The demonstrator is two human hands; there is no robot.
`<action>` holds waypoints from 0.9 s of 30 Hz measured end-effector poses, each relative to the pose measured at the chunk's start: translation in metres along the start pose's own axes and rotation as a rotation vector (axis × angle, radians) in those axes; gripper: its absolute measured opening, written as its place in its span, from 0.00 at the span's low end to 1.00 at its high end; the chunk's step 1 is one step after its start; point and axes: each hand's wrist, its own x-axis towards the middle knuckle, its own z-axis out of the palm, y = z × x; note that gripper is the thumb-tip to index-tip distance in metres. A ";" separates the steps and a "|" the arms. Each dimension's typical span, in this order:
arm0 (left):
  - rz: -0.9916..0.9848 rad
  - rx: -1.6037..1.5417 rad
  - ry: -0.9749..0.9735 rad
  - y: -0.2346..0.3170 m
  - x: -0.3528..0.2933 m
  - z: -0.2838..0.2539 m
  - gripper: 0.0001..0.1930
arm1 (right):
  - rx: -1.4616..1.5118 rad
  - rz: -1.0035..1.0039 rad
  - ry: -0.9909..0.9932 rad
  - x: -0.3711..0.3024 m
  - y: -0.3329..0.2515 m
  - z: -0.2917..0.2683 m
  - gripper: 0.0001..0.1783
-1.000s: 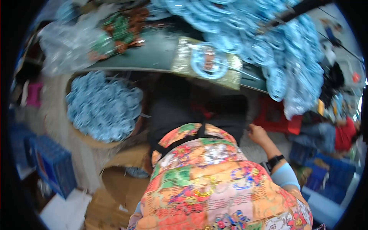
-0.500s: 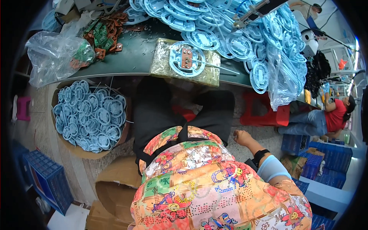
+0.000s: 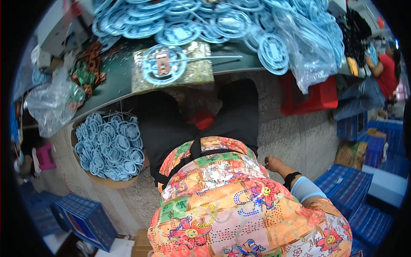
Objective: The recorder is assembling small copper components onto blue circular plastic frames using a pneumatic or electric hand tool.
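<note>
My right hand (image 3: 275,164) hangs at my right side, beside my thigh and off the table, its fingers curled in with nothing seen in them. My left hand is out of view. In front of me a light-blue round plastic frame (image 3: 183,64) lies flat on a block wrapped in clear film (image 3: 199,73). A small brown circuit board (image 3: 163,64) sits inside that frame, and a thin light-blue rod (image 3: 218,57) points right from it. Neither hand touches these.
More blue frames (image 3: 177,32) are heaped along the table; others fill a carton (image 3: 113,184) on the floor. Loose circuit boards (image 3: 87,70) and a clear bag (image 3: 49,107) lie left. A red stool (image 3: 321,96), blue boxes (image 3: 342,184) and a person in red (image 3: 387,73) are right.
The view has swung, so the table and its frames sit higher and farther left. My right hand stays curled at my side. The frame, board and block keep their arrangement.
</note>
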 end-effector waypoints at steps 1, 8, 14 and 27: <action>0.006 0.048 0.004 0.002 0.001 -0.013 0.11 | 0.040 0.025 -0.020 -0.004 -0.001 0.017 0.19; 0.093 0.455 0.023 0.087 0.012 -0.105 0.11 | 0.454 0.266 -0.097 -0.035 -0.025 0.163 0.29; 0.135 0.787 0.013 0.156 0.024 -0.146 0.12 | 1.079 0.560 -0.189 -0.102 -0.097 0.216 0.35; 0.196 1.036 0.023 0.225 0.028 -0.184 0.12 | 0.516 0.363 -0.025 -0.129 -0.147 0.263 0.32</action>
